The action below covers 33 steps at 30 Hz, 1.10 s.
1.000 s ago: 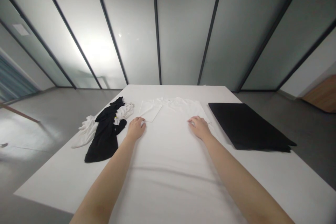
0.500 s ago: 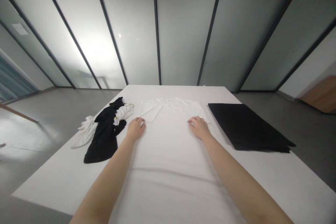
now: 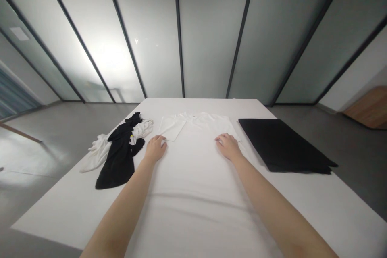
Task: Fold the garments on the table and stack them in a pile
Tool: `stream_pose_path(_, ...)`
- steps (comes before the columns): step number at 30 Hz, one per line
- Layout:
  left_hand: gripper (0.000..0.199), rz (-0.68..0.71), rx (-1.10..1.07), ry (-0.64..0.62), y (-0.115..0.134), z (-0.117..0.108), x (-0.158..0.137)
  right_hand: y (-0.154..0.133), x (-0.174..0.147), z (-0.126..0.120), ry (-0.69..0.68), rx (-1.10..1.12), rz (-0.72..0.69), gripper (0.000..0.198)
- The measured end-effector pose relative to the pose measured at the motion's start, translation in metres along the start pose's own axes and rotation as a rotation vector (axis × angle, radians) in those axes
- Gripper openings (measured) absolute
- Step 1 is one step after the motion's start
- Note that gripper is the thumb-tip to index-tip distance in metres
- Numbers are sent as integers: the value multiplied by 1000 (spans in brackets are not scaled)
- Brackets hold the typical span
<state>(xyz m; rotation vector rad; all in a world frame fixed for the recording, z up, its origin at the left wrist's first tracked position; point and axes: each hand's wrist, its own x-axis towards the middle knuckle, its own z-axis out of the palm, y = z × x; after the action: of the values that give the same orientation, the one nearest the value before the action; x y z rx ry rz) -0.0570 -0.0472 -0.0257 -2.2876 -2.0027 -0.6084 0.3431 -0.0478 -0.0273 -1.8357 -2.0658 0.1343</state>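
A white T-shirt (image 3: 193,169) lies spread flat, its collar end away from me. One sleeve (image 3: 173,130) on the left is folded inward over the body. At the shirt's left edge, just below that sleeve, my left hand (image 3: 156,148) is closed with fingers curled on the cloth. Opposite it, my right hand (image 3: 228,146) has its fingers and thumb drawn together on the fabric near the right sleeve. The fingertips of both hands are partly hidden.
A white table (image 3: 48,209) bears everything. Crumpled black clothing (image 3: 119,157) and white clothing (image 3: 98,153) lie on the left. Flat black sheets or boards (image 3: 281,145) are stacked on the right. A frosted glass wall (image 3: 205,32) stands beyond the table.
Both hands stay in nearly the same place on the T-shirt. The whole view has shifted very slightly; no object has visibly moved.
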Motion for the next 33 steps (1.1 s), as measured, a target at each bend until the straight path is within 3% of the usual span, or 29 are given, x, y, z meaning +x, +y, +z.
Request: stream_pose_path(33, 26, -15, 45, -5, 7, -2, 0, -2, 1, -1, 9, -13, 1, 24)
